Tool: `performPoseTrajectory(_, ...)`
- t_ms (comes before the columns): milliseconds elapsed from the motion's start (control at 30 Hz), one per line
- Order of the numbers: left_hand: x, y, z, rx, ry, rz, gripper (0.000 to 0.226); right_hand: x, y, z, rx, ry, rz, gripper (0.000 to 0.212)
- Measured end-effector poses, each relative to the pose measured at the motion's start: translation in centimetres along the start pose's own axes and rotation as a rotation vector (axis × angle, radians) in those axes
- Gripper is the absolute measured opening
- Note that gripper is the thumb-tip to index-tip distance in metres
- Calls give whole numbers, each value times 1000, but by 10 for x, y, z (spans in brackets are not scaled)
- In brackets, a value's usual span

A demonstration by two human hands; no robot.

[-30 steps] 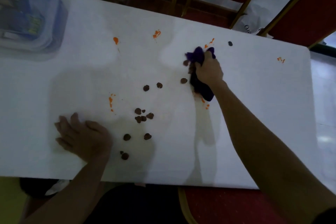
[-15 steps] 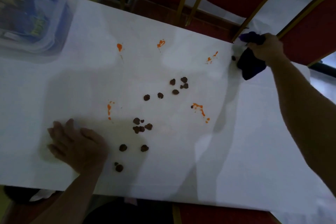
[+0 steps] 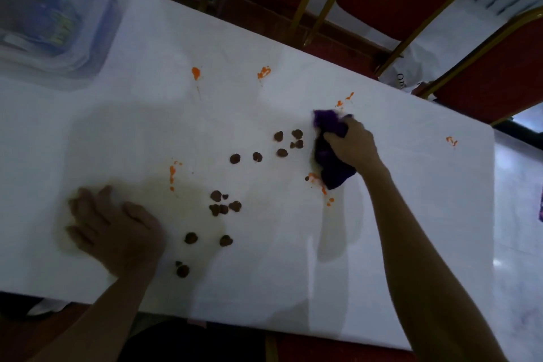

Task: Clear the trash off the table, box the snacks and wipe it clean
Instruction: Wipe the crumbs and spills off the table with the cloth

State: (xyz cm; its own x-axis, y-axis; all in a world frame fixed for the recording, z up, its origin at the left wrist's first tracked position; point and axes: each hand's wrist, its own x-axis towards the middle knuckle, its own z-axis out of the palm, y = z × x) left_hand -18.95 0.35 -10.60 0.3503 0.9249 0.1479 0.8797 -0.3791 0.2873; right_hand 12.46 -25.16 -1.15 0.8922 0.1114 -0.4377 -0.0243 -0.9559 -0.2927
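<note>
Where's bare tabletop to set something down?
Free: right of the right forearm to the table edge; between the plastic box and the left hand. Crowded: the centre, brown crumbs and orange smears, up to the cloth in the right hand.

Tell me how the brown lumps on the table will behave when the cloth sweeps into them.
Probably light: the brown lumps are small, loose pieces scattered on the white table, so the purple cloth in the right hand should shove them easily. Being roundish, some may roll or scatter aside. Whether they smear cannot be told.
</note>
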Motion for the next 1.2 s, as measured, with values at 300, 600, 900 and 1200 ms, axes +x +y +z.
performPoseTrajectory(300,-2,-3,-1,6,-6,-9,43,-24,-32,-32,124,92,-17,32)
performPoseTrajectory(600,-3,0,-6,-12,-7,-26,45,-60,-116,88,94,-78,-199,33)
performPoseTrajectory(900,0,2,-7,-18,-70,-56,47,-44,-126,38,162,-53,-281,30)
performPoseTrajectory(1200,-3,3,-4,-16,-66,-53,48,-37,-141,97,-42,-84,-537,38)
